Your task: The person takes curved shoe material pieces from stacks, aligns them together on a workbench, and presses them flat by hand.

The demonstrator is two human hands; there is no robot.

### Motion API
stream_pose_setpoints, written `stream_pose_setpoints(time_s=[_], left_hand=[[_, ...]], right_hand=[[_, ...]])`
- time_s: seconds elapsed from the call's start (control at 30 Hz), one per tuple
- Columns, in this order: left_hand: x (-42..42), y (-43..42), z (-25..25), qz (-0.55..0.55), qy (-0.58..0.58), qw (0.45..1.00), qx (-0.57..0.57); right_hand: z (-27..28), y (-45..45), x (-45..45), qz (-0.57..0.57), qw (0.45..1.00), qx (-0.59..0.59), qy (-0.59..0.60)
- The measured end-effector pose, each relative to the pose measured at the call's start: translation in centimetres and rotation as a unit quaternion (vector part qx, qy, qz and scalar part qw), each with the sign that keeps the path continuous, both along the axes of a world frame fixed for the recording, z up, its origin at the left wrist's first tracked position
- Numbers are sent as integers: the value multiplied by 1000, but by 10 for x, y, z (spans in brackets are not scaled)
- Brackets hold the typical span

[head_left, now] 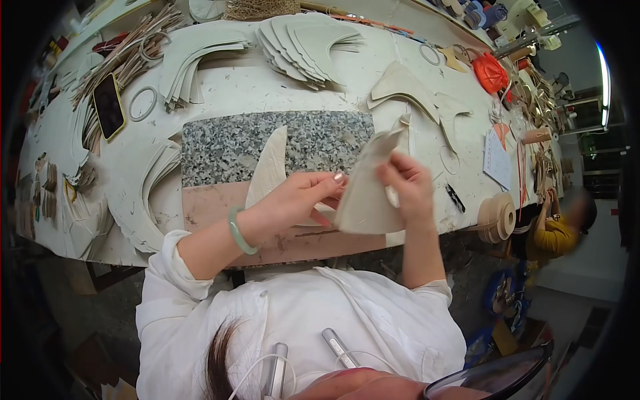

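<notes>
Worktable [230,90], broad and pale, spreads out before us. On it, near our edge, lies a board with a speckled upper part [320,137] and a pinkish strip [208,207] on the side nearest us. Around it we have stacks of pale curved panels: one [300,50] beyond the board, another [193,63] farther left, a third [143,187] just beside its left end. The pale piece in hand [367,183] is raised over the board's right part, its narrow tip upward and its wide edge low; we cannot tell whether it is one layer or several. Flat on the board, to the left, rests a slim, pointed pale piece [270,160]. Our right hand [410,187] grips the raised piece by its right side, between thumb and bent fingers. Our left hand [303,197] is half curled by its left edge; whether it touches, we cannot tell. Rolls of tan strip [497,219] stand at the right, near a white notepad [497,160]. Across at the left lies a phone [109,107], with a pale ring [155,103] beside it. Smallest is the jade-green bangle [241,230] at our left wrist.
</notes>
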State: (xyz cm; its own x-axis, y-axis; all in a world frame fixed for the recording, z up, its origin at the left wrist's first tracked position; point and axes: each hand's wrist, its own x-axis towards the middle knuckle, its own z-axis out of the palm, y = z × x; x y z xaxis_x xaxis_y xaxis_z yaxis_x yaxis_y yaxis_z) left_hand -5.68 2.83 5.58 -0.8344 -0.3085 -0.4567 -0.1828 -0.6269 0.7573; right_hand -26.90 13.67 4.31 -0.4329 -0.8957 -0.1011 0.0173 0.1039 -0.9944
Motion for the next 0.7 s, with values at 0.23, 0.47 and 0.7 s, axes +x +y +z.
stream_pose_setpoints(time_s=[0.23,0.47,0.7], left_hand=[[59,-11,-24,-10,5,779,-627],[75,4,-47,-71,-79,614,-782],[80,9,-60,-51,-80,590,-801]], right_hand=[[-17,-43,-90,-109,706,43,698],[-61,-129,50,194,760,-166,597],[-23,-147,63,350,761,29,545]])
